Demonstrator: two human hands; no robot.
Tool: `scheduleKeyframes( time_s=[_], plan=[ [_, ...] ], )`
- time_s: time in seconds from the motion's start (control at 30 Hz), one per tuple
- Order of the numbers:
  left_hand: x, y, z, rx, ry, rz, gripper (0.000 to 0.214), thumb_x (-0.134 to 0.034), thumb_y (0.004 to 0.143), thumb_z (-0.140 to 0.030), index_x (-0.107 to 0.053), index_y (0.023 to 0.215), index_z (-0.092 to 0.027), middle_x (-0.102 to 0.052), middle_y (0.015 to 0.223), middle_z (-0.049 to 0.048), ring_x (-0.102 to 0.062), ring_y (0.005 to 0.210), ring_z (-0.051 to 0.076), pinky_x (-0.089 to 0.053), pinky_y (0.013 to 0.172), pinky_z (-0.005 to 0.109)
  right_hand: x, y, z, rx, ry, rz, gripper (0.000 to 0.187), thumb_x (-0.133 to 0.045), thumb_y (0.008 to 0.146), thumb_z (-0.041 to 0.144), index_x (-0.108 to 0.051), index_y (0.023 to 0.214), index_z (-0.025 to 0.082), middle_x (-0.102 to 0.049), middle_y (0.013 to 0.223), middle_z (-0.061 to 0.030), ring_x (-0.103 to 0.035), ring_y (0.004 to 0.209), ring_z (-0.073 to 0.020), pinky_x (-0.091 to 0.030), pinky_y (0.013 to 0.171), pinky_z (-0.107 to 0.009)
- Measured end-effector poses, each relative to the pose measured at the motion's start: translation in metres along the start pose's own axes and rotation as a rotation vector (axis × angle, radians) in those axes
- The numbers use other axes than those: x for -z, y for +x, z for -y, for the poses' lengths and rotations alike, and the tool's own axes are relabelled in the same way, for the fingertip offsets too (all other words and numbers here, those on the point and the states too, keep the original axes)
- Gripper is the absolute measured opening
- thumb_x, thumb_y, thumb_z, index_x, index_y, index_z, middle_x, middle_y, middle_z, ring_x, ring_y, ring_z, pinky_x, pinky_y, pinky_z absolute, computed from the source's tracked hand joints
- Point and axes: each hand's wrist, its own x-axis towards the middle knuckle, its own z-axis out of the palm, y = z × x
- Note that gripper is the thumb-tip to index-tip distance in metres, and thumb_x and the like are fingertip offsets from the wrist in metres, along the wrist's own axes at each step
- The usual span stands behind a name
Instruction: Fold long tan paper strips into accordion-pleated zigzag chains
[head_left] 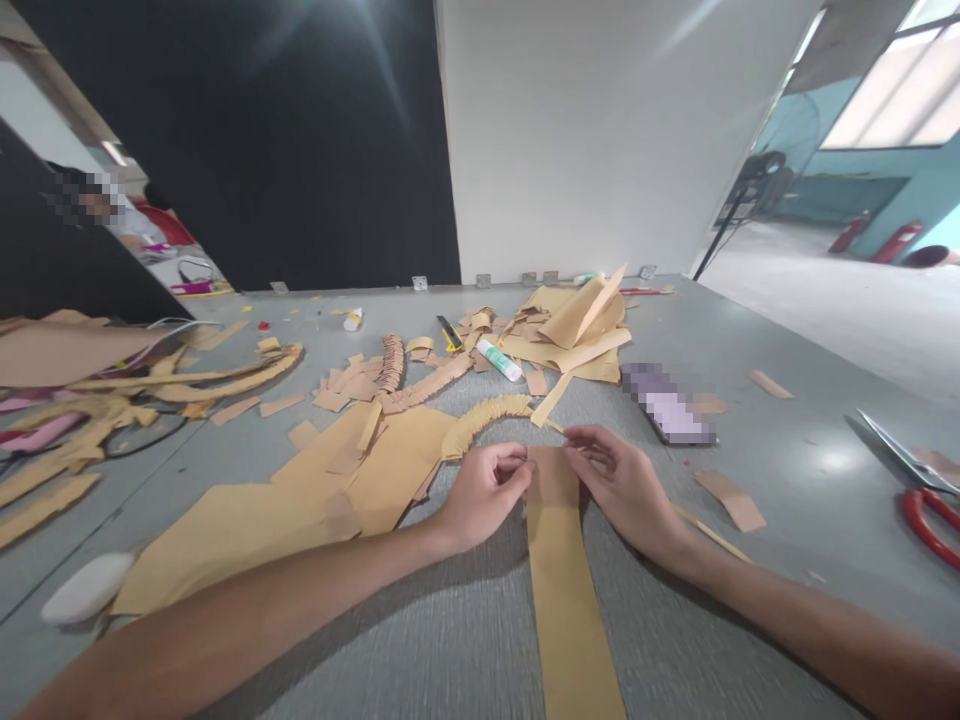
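Note:
A long strip of yellow-brown kraft paper runs down the table toward me. Its far end lies between my two hands. My left hand pinches the strip's left edge near the top, thumb against curled fingers. At the opposite corner, my right hand has its bent fingers closed on the right edge. Just beyond my left hand curves a pleated band of folded paper. Larger kraft paper sheets lie under and beside my left forearm.
A glue stick, a yellow-black utility knife and crumpled paper lie further back. Right of my hands are a phone and red-handled scissors. A white mouse sits left. A panel stands behind; a person is far left.

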Motion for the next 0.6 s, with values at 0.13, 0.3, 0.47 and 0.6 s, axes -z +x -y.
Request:
scheduleKeyframes(
  time_s=[0.13, 0.3, 0.47, 0.6],
  plan=[
    [0.0, 0.0, 0.0, -0.003, 0.006, -0.005, 0.024, -0.058, 0.094, -0.035, -0.06, 0.081, -0.016, -0.058, 0.066, 0.0017, -0.055, 0.063, 0.015, -0.037, 0.056, 0.025, 0.015, 0.007, 0.002, 0.145, -0.365, -0.018, 0.022, -0.056, 0.096, 0.035, -0.064, 0.111, 0.022, -0.071, 0.109, -0.0086, -0.068, 0.086, -0.0222, -0.053, 0.072, -0.034],
    [0.002, 0.0, 0.002, -0.042, 0.053, 0.016, 0.03, -0.055, 0.096, -0.033, -0.049, 0.071, -0.018, -0.043, 0.06, -0.0037, -0.04, 0.056, 0.011, -0.027, 0.053, 0.024, 0.041, 0.01, -0.015, 0.206, -0.64, -0.052, 0.022, -0.053, 0.097, 0.035, -0.063, 0.11, 0.021, -0.071, 0.109, -0.0094, -0.068, 0.093, -0.027, -0.052, 0.081, -0.04],
    [0.002, 0.0, 0.002, -0.063, 0.063, 0.039, 0.032, -0.052, 0.097, -0.033, -0.043, 0.069, -0.019, -0.038, 0.06, -0.0047, -0.035, 0.057, 0.011, -0.025, 0.054, 0.026, 0.057, -0.009, -0.034, 0.226, -0.737, -0.075, 0.021, -0.049, 0.099, 0.033, -0.059, 0.115, 0.022, -0.067, 0.115, -0.0106, -0.067, 0.103, -0.0288, -0.052, 0.085, -0.042],
    [0.003, -0.001, 0.001, -0.048, 0.062, 0.036, 0.033, -0.053, 0.096, -0.034, -0.04, 0.07, -0.02, -0.036, 0.059, -0.0053, -0.035, 0.057, 0.011, -0.025, 0.054, 0.026, 0.055, -0.021, -0.033, 0.258, -0.737, -0.009, 0.018, -0.047, 0.101, 0.032, -0.057, 0.112, 0.023, -0.067, 0.114, -0.01, -0.065, 0.107, -0.0292, -0.052, 0.088, -0.043]
  ],
)
